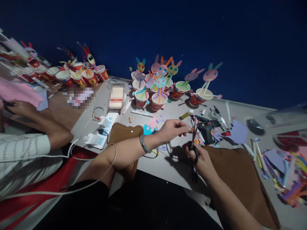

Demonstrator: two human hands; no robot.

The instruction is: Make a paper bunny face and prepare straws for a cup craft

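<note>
Our right grip (202, 160) wraps scissors (193, 136) beside our pinched left grip (171, 131), contents unclear; a slip could nick us.

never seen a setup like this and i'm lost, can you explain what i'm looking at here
There is no machine here: you see a person's two bare hands. The single picture comes from a camera worn on that person's head, looking forward and down. The right hand holds metal scissors with black handles. The left hand pinches its fingertips close to the scissors; whatever it may hold is too small to tell. On the pale table stand red paper cups with colourful rabbit-eared figures. Nearby lie a black gun-shaped tool, a white rectangular power strip and, at the right, strips of coloured paper. The white patterned sleeve at the left belongs to another person.
</note>
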